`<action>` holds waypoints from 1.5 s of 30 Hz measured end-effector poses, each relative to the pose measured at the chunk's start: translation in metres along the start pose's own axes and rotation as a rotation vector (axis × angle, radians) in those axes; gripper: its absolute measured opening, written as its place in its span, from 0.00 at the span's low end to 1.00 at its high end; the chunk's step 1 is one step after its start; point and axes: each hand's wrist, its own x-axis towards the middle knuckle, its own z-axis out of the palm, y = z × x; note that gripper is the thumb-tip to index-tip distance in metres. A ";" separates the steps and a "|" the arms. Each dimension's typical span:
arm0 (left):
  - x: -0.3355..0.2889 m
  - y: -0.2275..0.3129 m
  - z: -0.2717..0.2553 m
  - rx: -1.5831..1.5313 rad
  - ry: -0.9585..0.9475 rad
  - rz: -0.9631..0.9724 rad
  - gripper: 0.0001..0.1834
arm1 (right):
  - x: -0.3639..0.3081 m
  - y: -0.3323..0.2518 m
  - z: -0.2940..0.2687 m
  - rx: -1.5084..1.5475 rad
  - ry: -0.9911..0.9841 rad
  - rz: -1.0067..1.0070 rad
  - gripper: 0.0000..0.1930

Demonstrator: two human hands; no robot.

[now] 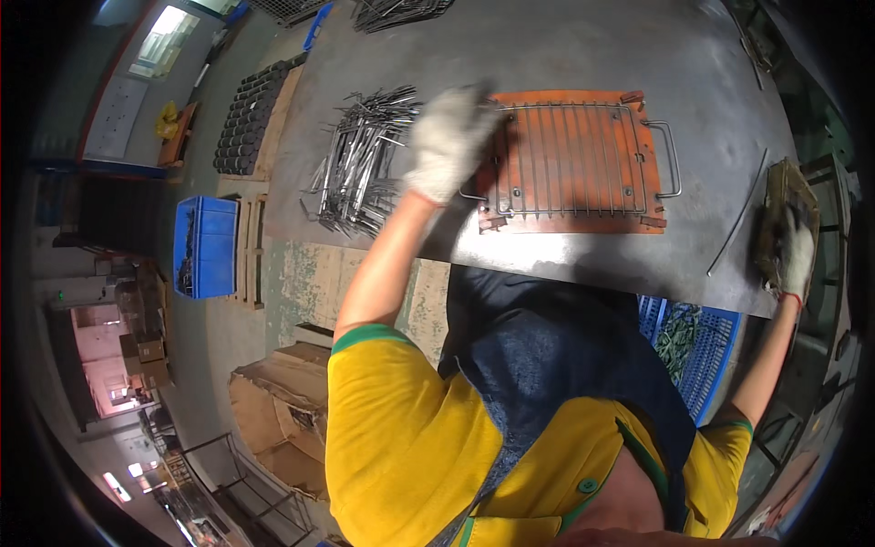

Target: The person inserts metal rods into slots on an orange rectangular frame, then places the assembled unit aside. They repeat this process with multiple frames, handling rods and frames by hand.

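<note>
left hand (448,141): your gloved hand lies on the left edge of the wire rack (570,159), fingers together and curled over its left end; can't tell if they actually clamp the wire, the hand is blurred
right hand (797,258): gloved, far out at the right edge of the table, fingers spread loosely over the dark contents of a small cardboard box (782,219); can't tell if it grips anything in there
wire rack: flat on the orange jig plate (572,219), mid-table, straight ahead of you; parallel wires running front to back, looped handle sticking out past the jig's right side
jig plate: rectangular, sits flat on the grey steel table (547,46), small blocks at its corners
loose wire parts (360,159): tangled pile just left of your left hand, on the table, not touching the jig
long rod (738,214): lies diagonal on the table between jig and cardboard box, clear of both
second wire pile (401,11): far edge of the table, well apart from your hands
blue crate (206,246): on the floor to your left, well away from the table
blue basket (688,342): under the table's near right edge, dark green bits inside
</note>
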 end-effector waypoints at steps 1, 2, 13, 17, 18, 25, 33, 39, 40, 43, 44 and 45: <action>-0.023 -0.057 0.000 -0.015 0.207 0.047 0.21 | -0.020 0.043 0.029 -0.019 -0.155 0.095 0.21; -0.036 -0.084 -0.007 -0.370 0.183 -0.548 0.20 | -0.047 0.089 0.051 -0.068 -0.317 0.196 0.22; -0.143 -0.270 -0.122 -0.162 0.365 -1.071 0.24 | -0.031 0.092 0.053 0.336 -0.304 0.467 0.22; -0.124 -0.260 -0.100 0.496 -0.183 -0.783 0.27 | -0.020 0.053 0.015 0.338 -0.169 0.374 0.23; -0.126 -0.268 -0.091 0.513 -0.261 -0.681 0.25 | -0.019 0.041 0.013 0.301 -0.108 0.283 0.23; -0.107 -0.292 -0.081 0.552 -0.381 -0.820 0.27 | -0.010 -0.064 -0.014 0.447 -0.334 0.524 0.21; -0.113 -0.284 -0.092 0.184 -0.325 -1.083 0.21 | -0.003 -0.147 -0.038 0.805 -0.216 0.505 0.17; -0.119 -0.295 -0.085 0.303 -0.278 -0.903 0.21 | 0.006 -0.189 -0.046 0.857 -0.186 0.431 0.17; -0.121 -0.298 -0.083 0.318 -0.275 -0.871 0.21 | 0.009 -0.197 -0.053 0.892 -0.228 0.462 0.17; -0.108 -0.280 -0.091 0.272 -0.336 -0.956 0.21 | 0.016 -0.219 -0.072 0.960 -0.308 0.521 0.17; -0.110 -0.286 -0.092 0.225 -0.312 -0.979 0.20 | 0.016 -0.221 -0.070 0.971 -0.313 0.511 0.17; -0.115 -0.301 -0.094 0.177 -0.287 -1.002 0.20 | 0.016 -0.223 -0.068 0.982 -0.318 0.501 0.17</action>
